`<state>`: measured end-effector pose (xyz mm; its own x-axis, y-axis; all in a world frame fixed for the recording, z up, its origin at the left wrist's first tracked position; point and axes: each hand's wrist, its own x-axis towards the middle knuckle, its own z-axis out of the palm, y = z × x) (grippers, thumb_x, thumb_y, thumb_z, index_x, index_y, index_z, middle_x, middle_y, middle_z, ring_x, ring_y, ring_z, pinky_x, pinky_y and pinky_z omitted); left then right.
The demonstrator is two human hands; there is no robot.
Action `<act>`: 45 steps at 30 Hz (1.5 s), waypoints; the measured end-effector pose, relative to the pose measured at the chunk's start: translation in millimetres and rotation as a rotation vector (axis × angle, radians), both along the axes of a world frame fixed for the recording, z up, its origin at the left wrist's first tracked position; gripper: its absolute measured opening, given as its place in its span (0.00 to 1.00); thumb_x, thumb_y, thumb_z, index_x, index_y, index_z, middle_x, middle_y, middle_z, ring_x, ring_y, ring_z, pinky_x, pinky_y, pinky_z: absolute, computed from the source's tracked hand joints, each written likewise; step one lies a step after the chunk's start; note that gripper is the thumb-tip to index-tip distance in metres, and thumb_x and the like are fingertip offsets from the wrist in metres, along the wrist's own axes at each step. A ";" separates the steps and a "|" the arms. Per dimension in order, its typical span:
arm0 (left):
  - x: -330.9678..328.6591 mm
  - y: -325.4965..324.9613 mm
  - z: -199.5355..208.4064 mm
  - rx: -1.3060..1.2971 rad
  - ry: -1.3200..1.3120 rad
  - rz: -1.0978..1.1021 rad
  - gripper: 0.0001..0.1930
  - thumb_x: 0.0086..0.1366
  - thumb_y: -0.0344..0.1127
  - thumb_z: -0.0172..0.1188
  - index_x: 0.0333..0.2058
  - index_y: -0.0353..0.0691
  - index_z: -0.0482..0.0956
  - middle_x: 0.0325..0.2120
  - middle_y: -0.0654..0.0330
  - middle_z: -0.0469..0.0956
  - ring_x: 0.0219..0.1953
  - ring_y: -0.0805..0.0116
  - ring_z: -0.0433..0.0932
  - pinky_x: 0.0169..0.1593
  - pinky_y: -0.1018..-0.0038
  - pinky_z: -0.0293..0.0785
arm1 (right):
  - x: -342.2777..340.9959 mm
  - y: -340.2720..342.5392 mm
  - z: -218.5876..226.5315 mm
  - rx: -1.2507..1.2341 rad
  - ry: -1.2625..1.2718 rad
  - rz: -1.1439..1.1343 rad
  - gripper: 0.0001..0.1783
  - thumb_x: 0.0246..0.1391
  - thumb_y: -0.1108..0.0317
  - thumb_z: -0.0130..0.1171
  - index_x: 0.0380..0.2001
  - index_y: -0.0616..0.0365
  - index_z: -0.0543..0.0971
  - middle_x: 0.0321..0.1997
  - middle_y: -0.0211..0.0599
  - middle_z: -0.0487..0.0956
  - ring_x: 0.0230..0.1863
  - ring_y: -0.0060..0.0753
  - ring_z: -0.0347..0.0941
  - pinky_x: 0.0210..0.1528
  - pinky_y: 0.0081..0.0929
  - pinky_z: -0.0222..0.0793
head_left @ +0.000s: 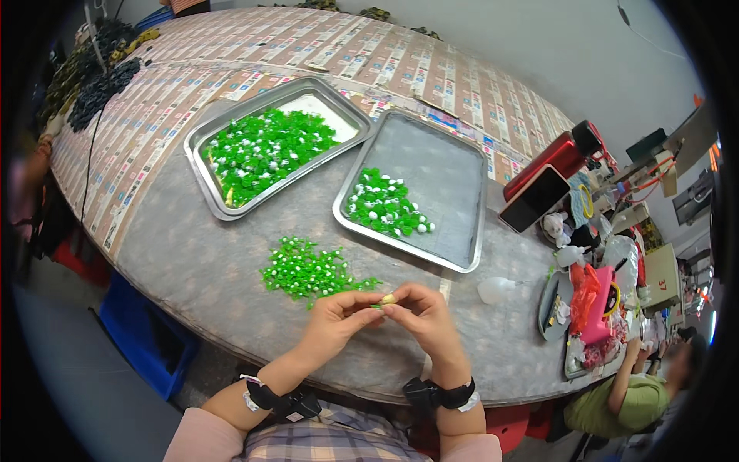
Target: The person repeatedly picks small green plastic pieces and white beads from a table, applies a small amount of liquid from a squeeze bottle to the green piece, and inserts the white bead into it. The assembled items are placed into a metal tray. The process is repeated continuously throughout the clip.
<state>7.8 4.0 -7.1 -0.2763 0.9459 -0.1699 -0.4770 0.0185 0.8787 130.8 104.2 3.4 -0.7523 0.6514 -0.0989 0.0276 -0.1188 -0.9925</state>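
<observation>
Over the near edge of the table my two hands meet, fingertips together. My left hand [344, 316] is closed in a pinch on a small green plastic piece [376, 306], which is partly hidden by the fingers. My right hand [419, 314] is also pinched closed. A small pale yellow bit [388, 299] shows at its fingertips; whether it is held or worn on a finger I cannot tell. Just beyond my left hand lies a loose pile of small green pieces with white dots [304, 269]. A trail of them reaches toward my fingers.
Behind the pile stand a metal tray [202, 181] heaped with green-and-white pieces and another metal tray [454, 208] with a smaller heap. At right are a phone [535, 198], a red bottle [550, 163], a clear bottle [496, 290] and a grey dish [551, 316]. A person [627, 400] sits at far right.
</observation>
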 end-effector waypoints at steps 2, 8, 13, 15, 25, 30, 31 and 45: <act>1.6 0.1 -2.6 0.015 -0.026 0.013 0.10 0.55 0.27 0.52 0.36 0.32 0.72 0.31 0.59 0.74 0.31 0.75 0.73 0.36 0.82 0.71 | 2.1 3.9 4.5 0.210 -0.066 0.025 0.05 0.40 0.72 0.58 0.23 0.62 0.74 0.21 0.27 0.72 0.24 0.14 0.65 0.25 0.12 0.58; -4.2 -6.8 -12.6 -0.003 -0.123 0.068 0.08 0.54 0.27 0.53 0.34 0.33 0.73 0.27 0.58 0.74 0.28 0.74 0.74 0.35 0.79 0.71 | 49.2 19.9 34.8 0.589 0.262 -0.839 0.07 0.43 0.74 0.54 0.29 0.61 0.74 0.24 0.30 0.71 0.26 0.22 0.67 0.30 0.17 0.61; -4.5 -7.6 -15.4 0.016 -0.163 0.080 0.06 0.54 0.27 0.53 0.32 0.33 0.73 0.26 0.58 0.74 0.27 0.74 0.74 0.34 0.78 0.72 | 93.5 54.8 32.6 0.740 0.126 -1.086 0.16 0.43 0.73 0.54 0.39 0.59 0.68 0.29 0.29 0.69 0.31 0.22 0.63 0.36 0.18 0.59; -3.8 -7.6 -12.0 0.020 -0.202 0.078 0.05 0.53 0.26 0.53 0.31 0.34 0.72 0.24 0.57 0.74 0.26 0.71 0.74 0.32 0.77 0.73 | 110.6 61.3 9.4 0.608 -0.231 -0.845 0.21 0.40 0.69 0.58 0.40 0.59 0.67 0.35 0.33 0.69 0.36 0.23 0.62 0.40 0.21 0.58; -9.5 -8.3 -16.5 0.029 -0.407 -0.002 0.06 0.54 0.26 0.53 0.32 0.34 0.73 0.27 0.57 0.75 0.27 0.72 0.74 0.34 0.78 0.73 | 61.0 28.4 43.5 0.447 0.033 -0.621 0.21 0.47 0.62 0.53 0.41 0.63 0.65 0.38 0.44 0.73 0.33 0.22 0.67 0.31 0.13 0.60; -9.7 -7.4 -19.1 0.017 -0.440 0.015 0.05 0.52 0.26 0.54 0.30 0.36 0.72 0.25 0.57 0.74 0.26 0.70 0.74 0.32 0.75 0.73 | 29.3 2.0 55.7 0.570 0.223 -0.700 0.31 0.28 0.48 0.67 0.28 0.61 0.67 0.24 0.25 0.64 0.25 0.18 0.60 0.27 0.14 0.55; -10.2 -7.5 -18.7 0.016 -0.448 0.017 0.05 0.52 0.27 0.54 0.30 0.37 0.72 0.25 0.57 0.74 0.26 0.70 0.74 0.32 0.76 0.73 | 19.9 -4.0 58.5 0.554 0.232 -0.695 0.31 0.27 0.48 0.67 0.28 0.60 0.67 0.24 0.25 0.64 0.25 0.18 0.59 0.27 0.14 0.55; -10.3 -6.9 -20.9 0.043 -0.518 -0.008 0.05 0.51 0.28 0.56 0.28 0.38 0.71 0.24 0.60 0.74 0.25 0.72 0.74 0.32 0.76 0.73 | -8.0 -20.0 34.7 0.696 0.299 -0.651 0.31 0.27 0.46 0.66 0.29 0.60 0.68 0.24 0.31 0.65 0.26 0.27 0.60 0.31 0.27 0.56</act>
<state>-2.4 -2.9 -28.0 -0.1589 0.9568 -0.2434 -0.8496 -0.0070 0.5274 122.8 84.2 38.1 -0.1601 0.7864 0.5967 -0.0982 0.5888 -0.8023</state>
